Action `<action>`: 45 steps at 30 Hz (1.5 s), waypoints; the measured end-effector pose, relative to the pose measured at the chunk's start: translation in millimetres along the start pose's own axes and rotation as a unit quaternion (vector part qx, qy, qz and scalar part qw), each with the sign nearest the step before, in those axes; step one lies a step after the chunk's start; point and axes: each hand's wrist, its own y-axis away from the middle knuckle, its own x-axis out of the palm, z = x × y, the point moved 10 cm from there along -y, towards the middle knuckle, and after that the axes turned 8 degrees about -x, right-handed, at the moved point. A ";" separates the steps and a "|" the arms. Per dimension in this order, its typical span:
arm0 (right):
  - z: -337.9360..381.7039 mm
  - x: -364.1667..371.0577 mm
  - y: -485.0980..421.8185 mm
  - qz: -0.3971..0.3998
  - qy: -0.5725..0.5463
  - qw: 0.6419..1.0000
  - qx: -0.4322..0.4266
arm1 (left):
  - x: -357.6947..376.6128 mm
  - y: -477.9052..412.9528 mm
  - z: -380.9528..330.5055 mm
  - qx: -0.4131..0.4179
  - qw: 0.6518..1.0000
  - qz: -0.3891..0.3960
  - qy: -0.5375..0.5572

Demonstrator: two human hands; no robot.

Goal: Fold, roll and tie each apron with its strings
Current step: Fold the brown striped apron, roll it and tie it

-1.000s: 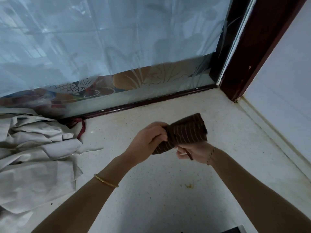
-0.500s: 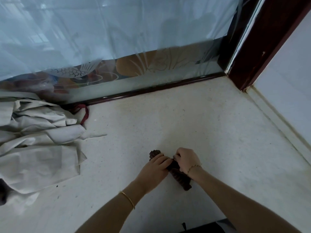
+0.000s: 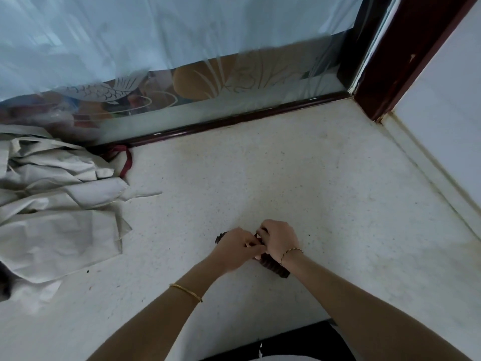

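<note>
I see both hands meeting over the rolled apron [image 3: 276, 268], a dark brown bundle with thin pale stripes. It lies on the counter [image 3: 312, 191], nearer the front edge than the back and about midway between the left and right sides. The roll sits at a slant. One end pokes out past the left hand [image 3: 235, 247] toward the back left, and the other shows under the right wrist toward the front right.

The left hand's fingers are curled over the middle of the roll and grip it. The right hand [image 3: 279, 239] is closed round the roll just beside it, knuckles up, and the two hands touch at the fingertips. I cannot tell whether either hand has a string between its fingers, because the hands cover that part. A gold bangle [image 3: 186, 293] sits on the left forearm and a thin chain bracelet [image 3: 290, 252] on the right wrist.

A crumpled pile of pale aprons [image 3: 57, 204] fills the left side of the counter, well apart from the roll, and reaches the back edge. One thin pale strap [image 3: 145, 195] trails out from it toward the right. A loop of dark red string [image 3: 127, 162] lies at the pile's back right corner, against the back edge.

Along the back edge stands a glass pane [image 3: 234, 82] with frosted fish and leaf shapes. It meets a dark wood frame [image 3: 406, 56] at the back right corner, and a white wall [image 3: 447, 121] runs along the right edge.
</note>
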 end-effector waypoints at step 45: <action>39.8 -17.0 6.3 0.109 -0.171 0.968 -0.150 | -20.4 -5.3 1.5 -0.011 0.999 -0.039 0.027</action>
